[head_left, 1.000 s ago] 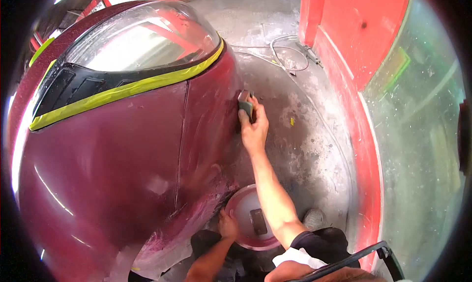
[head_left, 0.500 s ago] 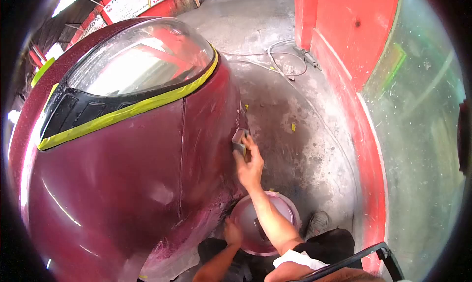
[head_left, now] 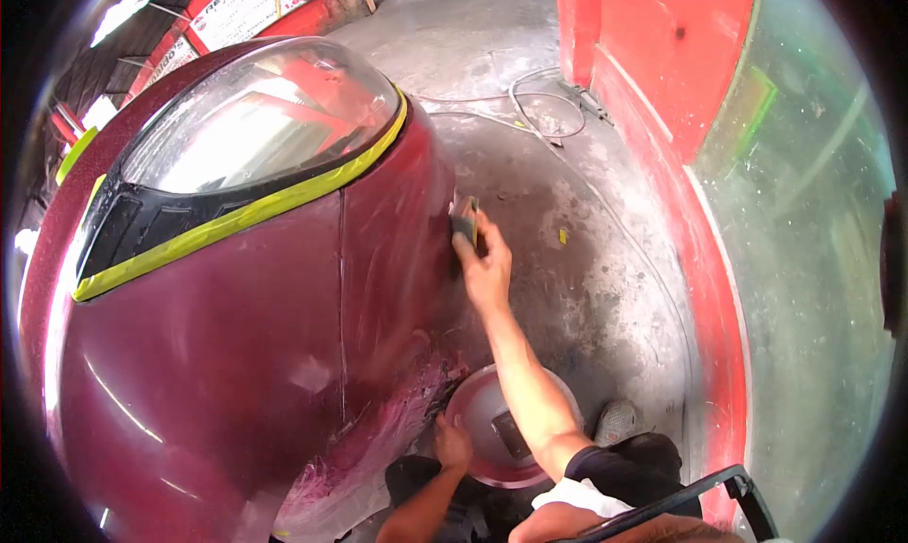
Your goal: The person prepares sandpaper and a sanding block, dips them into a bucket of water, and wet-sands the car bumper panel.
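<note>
My right hand (head_left: 490, 264) reaches forward and grips a sanding block (head_left: 465, 221), dark grey with a lighter edge. The block lies against the far curved side of the dark red car body (head_left: 255, 335). Lower down, my left hand (head_left: 453, 446) is at the left rim of a round pinkish basin (head_left: 473, 392), its fingers curled at the edge and partly hidden. A dark rectangular piece (head_left: 511, 434) lies in the basin, partly covered by my right forearm. Pale, scuffed patches mark the lower car panel.
Yellow-green masking tape (head_left: 246, 207) borders the car window (head_left: 265, 117). A thin hose (head_left: 605, 207) runs along the stained concrete floor (head_left: 605, 288). To the right stand a red wall (head_left: 662, 61) and a greenish glass panel (head_left: 813, 259). My shoe (head_left: 617, 420) is beside the basin.
My right hand has moved farther forward along the car side with the sanding block. The dark piece in the basin shows more. My left hand stays by the rim.
</note>
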`<action>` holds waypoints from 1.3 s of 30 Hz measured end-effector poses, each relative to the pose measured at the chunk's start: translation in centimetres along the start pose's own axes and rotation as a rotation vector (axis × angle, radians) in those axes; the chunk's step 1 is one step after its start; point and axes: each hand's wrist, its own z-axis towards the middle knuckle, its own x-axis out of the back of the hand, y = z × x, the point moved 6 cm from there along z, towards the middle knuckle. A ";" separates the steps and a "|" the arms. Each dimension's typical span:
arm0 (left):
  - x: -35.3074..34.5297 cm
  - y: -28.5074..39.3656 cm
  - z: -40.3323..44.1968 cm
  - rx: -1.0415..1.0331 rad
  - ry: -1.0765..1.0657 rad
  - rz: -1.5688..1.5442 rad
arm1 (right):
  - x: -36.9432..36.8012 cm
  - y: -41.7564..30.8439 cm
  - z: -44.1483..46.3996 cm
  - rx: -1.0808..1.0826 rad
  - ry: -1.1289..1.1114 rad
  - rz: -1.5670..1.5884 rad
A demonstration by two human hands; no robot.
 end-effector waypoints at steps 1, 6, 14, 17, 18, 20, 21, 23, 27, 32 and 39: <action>-0.4 -0.2 0.3 -0.061 0.031 -0.003 | 0.3 -0.1 -2.0 0.003 0.012 -0.087; -2.1 -1.7 1.0 -0.149 0.143 -0.053 | 0.2 1.2 -1.2 -0.025 0.028 -0.036; -5.9 -6.2 2.5 -0.225 0.203 -0.077 | -0.3 -0.8 -5.6 0.042 0.018 -0.204; 0.5 1.0 -0.4 -0.080 0.081 -0.009 | -0.5 0.5 1.9 -0.033 0.044 -0.033; 0.9 1.1 -0.6 -0.083 0.080 -0.004 | -0.3 0.4 1.3 -0.034 0.049 -0.032; 0.9 1.2 -0.1 -0.023 -0.016 -0.006 | -0.2 0.0 -1.5 0.007 0.018 -0.061; 0.7 1.2 0.1 -0.028 -0.011 -0.009 | -0.2 -0.7 -4.5 0.001 0.028 -0.171; 0.6 0.7 0.2 -0.064 0.050 -0.047 | -0.8 -0.7 -6.6 0.138 0.074 -0.182; 0.1 0.3 -0.2 -0.088 0.080 0.001 | -0.8 -1.5 2.3 -0.109 0.055 0.007; 0.1 0.5 0.0 -0.105 0.121 -0.079 | -1.7 -1.9 -7.8 0.105 0.127 0.052; 0.3 0.1 -0.3 -0.035 0.056 -0.012 | -0.7 -1.9 0.0 -0.047 0.075 0.019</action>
